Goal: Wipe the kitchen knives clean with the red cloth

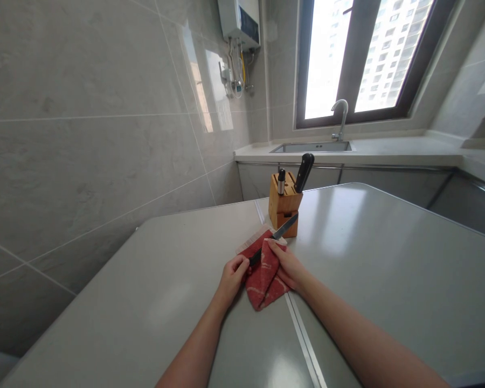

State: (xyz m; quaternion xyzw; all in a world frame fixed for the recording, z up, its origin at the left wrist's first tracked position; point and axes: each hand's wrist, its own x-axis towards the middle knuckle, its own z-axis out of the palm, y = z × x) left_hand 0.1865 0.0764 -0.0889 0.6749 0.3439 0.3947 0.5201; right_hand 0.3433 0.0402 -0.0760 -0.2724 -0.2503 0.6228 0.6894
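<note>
My left hand [233, 280] is closed around the black handle of a kitchen knife [281, 229], whose steel blade points up and away toward the back of the table. A folded red cloth [264, 281] with pale streaks lies over the middle of the blade, hiding that part. My right hand [289, 267] grips the cloth's upper edge from the right. The blade's tip stands just in front of a bamboo knife block [285, 207], which holds two more black-handled knives [304, 172]. A pale fringed edge of the cloth shows beneath the blade.
The hands work over a grey-green table [367, 258] with a metal seam [303, 339]. Behind it are a steel sink [311, 147] with a curved faucet [341, 116], a window [372, 59], and a wall-mounted water heater [239, 21] above tiled walls.
</note>
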